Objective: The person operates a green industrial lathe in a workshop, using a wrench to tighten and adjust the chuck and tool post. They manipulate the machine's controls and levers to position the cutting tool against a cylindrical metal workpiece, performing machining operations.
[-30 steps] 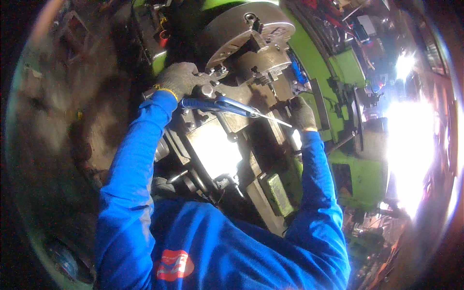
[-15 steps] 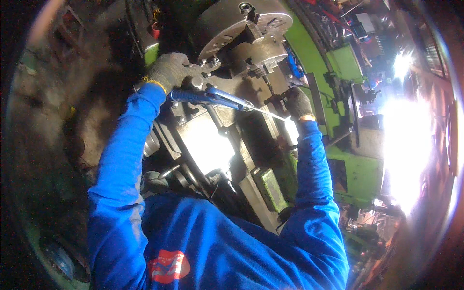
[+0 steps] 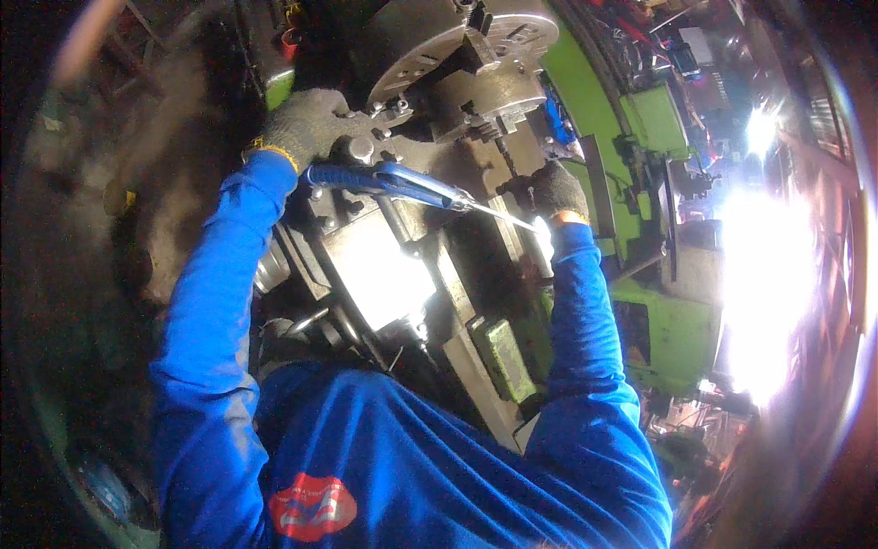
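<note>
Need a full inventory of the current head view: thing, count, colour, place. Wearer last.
chuck: 1, grey, top centre
stepped cylinder: 1, grey, at the chuck's front
thin rod: 1, dark, just below the cylinder
bolted block: 1, grey, left of centre
hand tool: 1, blue with pale thin tip, centre
flat plate: 1, glaring white, below the tool
lever: 1, grey, lower left of the plate
box: 1, green, lower centre
machine body: 1, green, right of centre
red item: 1, upper left, kind unclear
background clutter: uncountable, right
left hand: 1, grey glove, at the block
right hand: 1, grey glove, near the rod
sleeves: 2, blue, either side
</note>
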